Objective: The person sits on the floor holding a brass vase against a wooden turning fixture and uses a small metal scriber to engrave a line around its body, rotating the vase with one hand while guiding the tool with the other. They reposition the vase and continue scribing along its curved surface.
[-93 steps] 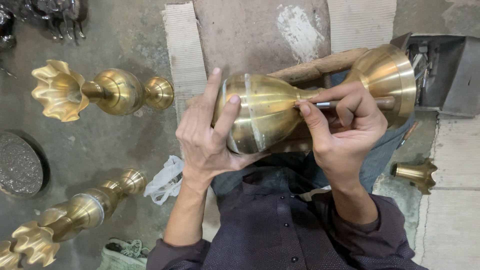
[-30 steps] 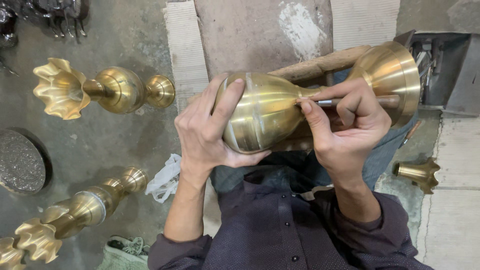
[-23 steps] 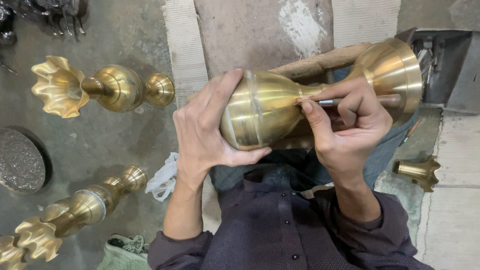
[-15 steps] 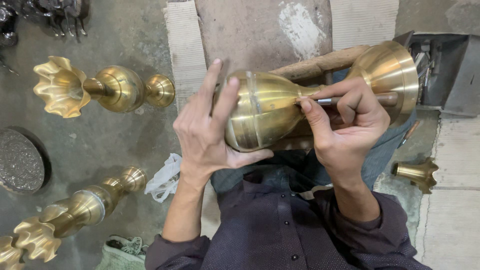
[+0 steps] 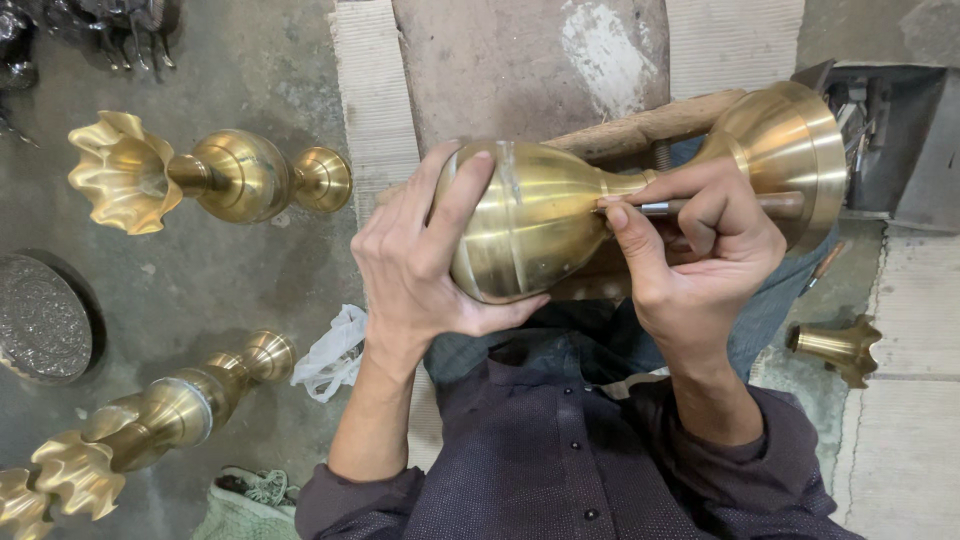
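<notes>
A large brass vase lies on its side across my lap, its flared end to the right, resting on a wooden bar. My left hand wraps around the rounded body, fingers spread over the top and thumb under it. My right hand grips a thin metal tool like a pen, with its tip pressed at the vase's narrow neck.
On the grey floor to the left lie a brass vase with a wavy rim and another one lower down. A dark embossed plate, a white rag, a small brass piece and a tool tray are around.
My left hand has shifted its fingers over the vase body, and the vase has turned a little. The right hand and its tool stay at the neck.
</notes>
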`<state>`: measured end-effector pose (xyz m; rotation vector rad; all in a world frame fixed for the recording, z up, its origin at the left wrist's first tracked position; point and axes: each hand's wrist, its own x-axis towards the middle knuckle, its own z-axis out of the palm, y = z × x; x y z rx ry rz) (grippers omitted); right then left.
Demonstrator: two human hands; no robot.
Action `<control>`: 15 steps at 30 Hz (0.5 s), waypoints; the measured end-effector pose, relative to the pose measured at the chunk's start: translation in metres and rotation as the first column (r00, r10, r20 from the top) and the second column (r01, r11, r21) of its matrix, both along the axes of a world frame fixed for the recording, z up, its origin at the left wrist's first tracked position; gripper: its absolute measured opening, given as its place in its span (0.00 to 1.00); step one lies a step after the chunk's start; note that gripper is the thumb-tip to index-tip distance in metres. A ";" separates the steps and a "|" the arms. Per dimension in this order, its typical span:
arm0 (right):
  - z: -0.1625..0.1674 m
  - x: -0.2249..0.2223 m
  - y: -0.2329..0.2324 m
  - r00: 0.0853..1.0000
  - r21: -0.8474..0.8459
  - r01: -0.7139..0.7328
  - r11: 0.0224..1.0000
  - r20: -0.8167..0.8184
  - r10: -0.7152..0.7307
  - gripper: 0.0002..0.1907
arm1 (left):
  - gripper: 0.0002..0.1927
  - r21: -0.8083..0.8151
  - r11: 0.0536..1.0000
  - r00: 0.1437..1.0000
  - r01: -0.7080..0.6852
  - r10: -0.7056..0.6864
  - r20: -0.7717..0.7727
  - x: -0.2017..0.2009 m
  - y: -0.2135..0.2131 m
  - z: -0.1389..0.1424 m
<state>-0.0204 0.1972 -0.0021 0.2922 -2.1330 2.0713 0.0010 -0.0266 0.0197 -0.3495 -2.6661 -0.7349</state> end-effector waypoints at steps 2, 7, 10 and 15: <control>0.002 0.000 -0.001 1.000 -0.017 0.006 1.000 0.016 -0.006 0.26 | 0.50 0.063 0.998 0.995 -0.017 0.011 0.095 -0.001 0.000 0.006; 0.003 0.000 -0.002 1.000 -0.037 -0.002 0.999 0.023 0.003 0.25 | 0.55 0.070 0.997 0.992 -0.007 -0.002 0.129 0.000 -0.002 0.006; 0.000 0.000 -0.002 1.000 -0.038 -0.003 0.999 0.011 0.003 0.25 | 0.56 0.037 0.999 1.000 0.008 -0.008 -0.014 0.001 -0.003 -0.004; -0.004 0.001 -0.001 1.000 -0.033 0.021 0.999 0.007 -0.021 0.25 | 0.48 -0.085 0.994 0.968 0.069 -0.087 -0.236 0.003 -0.008 -0.021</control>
